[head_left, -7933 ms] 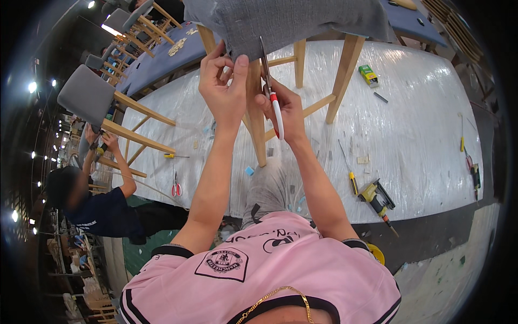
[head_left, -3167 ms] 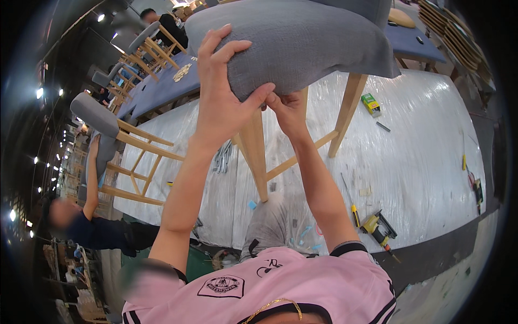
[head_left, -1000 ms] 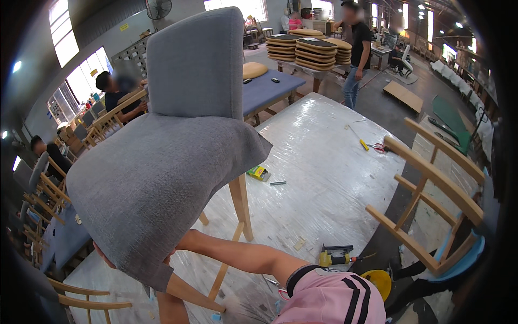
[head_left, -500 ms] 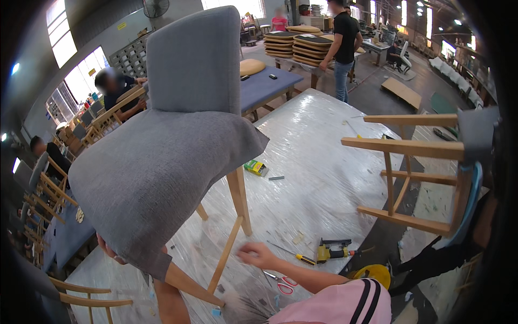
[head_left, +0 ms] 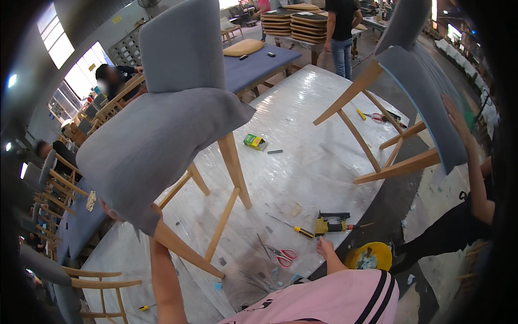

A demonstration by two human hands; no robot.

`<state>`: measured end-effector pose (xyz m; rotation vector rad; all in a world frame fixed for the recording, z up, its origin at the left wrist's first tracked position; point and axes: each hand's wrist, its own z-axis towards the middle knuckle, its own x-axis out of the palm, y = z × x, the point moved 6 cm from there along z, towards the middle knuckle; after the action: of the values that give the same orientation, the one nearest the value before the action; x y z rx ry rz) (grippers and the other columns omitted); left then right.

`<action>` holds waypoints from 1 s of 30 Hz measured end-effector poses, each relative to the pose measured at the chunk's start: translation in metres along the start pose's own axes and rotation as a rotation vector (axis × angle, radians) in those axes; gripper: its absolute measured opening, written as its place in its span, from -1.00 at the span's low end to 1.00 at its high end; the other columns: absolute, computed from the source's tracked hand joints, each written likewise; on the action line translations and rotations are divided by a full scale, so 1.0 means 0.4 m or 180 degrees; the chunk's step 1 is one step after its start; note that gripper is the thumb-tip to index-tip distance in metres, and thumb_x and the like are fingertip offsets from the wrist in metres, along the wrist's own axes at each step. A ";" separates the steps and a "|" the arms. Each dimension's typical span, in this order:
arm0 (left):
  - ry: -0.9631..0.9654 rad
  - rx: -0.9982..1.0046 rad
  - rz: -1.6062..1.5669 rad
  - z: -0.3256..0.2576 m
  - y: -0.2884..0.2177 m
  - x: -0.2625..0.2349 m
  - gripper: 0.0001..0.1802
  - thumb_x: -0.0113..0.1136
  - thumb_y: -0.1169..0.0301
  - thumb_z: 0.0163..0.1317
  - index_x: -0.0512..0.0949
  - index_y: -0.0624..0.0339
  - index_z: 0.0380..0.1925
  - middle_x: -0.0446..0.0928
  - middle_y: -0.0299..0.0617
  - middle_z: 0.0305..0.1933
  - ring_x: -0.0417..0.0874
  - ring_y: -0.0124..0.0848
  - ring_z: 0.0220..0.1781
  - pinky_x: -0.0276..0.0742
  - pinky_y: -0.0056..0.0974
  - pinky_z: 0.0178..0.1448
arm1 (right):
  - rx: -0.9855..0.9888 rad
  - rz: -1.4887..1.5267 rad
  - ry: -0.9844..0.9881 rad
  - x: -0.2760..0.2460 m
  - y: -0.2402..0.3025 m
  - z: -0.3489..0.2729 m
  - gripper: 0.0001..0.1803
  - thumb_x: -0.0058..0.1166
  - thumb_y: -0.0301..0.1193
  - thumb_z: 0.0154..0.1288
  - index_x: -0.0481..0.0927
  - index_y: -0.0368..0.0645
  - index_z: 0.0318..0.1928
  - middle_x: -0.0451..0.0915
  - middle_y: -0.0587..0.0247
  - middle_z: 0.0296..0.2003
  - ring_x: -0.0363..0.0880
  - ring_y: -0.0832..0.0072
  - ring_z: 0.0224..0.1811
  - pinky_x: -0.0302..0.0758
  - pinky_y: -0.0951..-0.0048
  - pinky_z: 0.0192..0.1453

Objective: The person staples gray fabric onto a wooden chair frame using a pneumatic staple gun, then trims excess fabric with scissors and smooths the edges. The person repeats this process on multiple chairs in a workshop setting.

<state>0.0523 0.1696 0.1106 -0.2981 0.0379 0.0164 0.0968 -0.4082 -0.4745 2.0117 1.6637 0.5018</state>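
A grey upholstered chair [head_left: 156, 129] with wooden legs stands tilted on the plastic-covered table, its loose fabric hanging over the seat's front. My left hand [head_left: 155, 211] grips the front seat edge and fabric from below; most of it is hidden behind the cloth. To the right, my right hand [head_left: 325, 248] reaches up to the lower end of a yellow and black staple gun [head_left: 324, 227], fingers extended and at or just touching it. A screwdriver [head_left: 303, 231] and red-handled scissors [head_left: 286, 257] lie beside the gun.
Across the table, a co-worker's hand [head_left: 456, 116] rests on another grey chair [head_left: 426, 92]. A yellow bucket [head_left: 384, 258] with scraps stands by the table's right edge. A green-yellow box [head_left: 255, 142] and a staple strip [head_left: 275, 152] lie on the plastic table cover [head_left: 286, 119].
My right hand has moved right, from near the chair leg to the staple gun. My left hand stays at the seat front. The co-worker's chair has been turned from its side toward upright.
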 end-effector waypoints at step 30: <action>-0.0031 -0.0124 -0.0149 0.046 -0.027 -0.001 -0.12 0.27 0.03 0.42 0.02 -0.05 0.56 -0.05 0.05 0.65 0.08 -0.02 0.67 0.12 0.06 0.67 | -0.0113 0.1966 -0.0091 0.036 0.239 0.123 -0.45 0.34 0.15 0.11 0.57 0.06 -0.08 0.55 0.33 -0.31 0.65 0.45 -0.23 0.62 0.22 -0.15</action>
<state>0.0530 0.1647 0.1314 -0.3379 0.0209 -0.0278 0.2042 -0.4145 -0.4600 2.4764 0.9787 0.6942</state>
